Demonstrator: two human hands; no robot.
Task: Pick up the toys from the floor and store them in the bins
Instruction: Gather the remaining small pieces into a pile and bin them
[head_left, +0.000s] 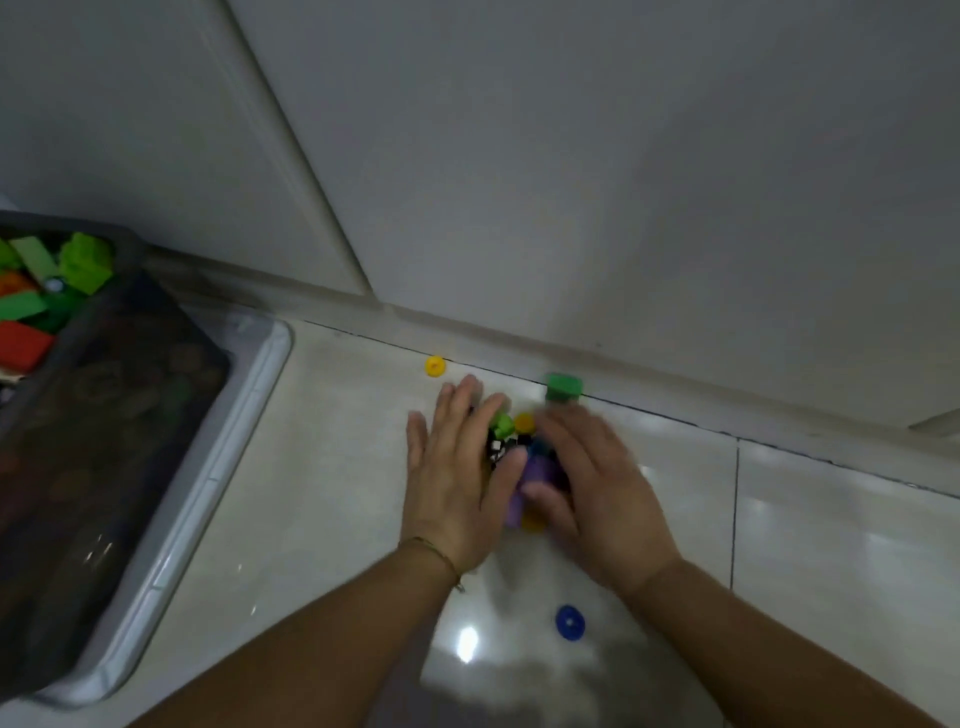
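Currently: heap of small multicoloured plastic toy pieces (537, 467), floor-level, flanked by left hand (457, 483) and right hand (602, 493), both held flat against it; grey plastic bin (244, 410) lies leftward, nearer left hand.

Left hand (457, 483) flat, fingers (464, 402) straight (and close together) — right hand (597, 493) beside it, angled inward, slightly blurred

Single view, head-worn, wide-angle: looks forward and steeply down at the floor (322, 467) where it meets the wall (623, 182); left hand (457, 483) and right hand (602, 493) lie close, mid-frame; forearms (337, 649) enter from the bottom edge; bin (244, 415) cropped at left edge
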